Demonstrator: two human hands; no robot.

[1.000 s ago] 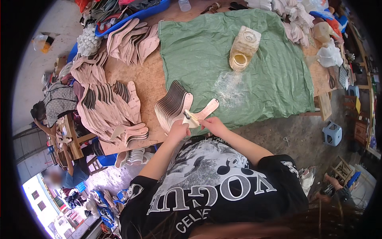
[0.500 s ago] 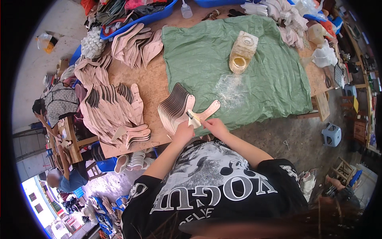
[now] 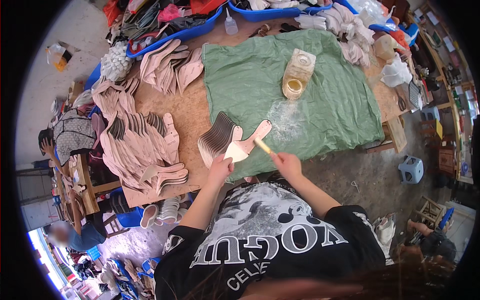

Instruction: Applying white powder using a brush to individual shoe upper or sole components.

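Currently, L hand [image 3: 218, 170] pinches pink sole-shaped pc [image 3: 241, 148] by wide end; R hand [image 3: 287, 166] pinches pale-handled brush [image 3: 265, 146] right by it, nr grn sheet [image 3: 340, 100] w/ yellowish container [image 3: 298, 71].

The insole [image 3: 245, 145] is pink and cream. The sheet [image 3: 345, 95] is green, smudged white. The shirt [image 3: 270, 225] is black, printed white.

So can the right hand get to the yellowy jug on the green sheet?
Probably yes: the right hand, holding a brush, has only green sheet between it and the jug, though that may take a stretch.
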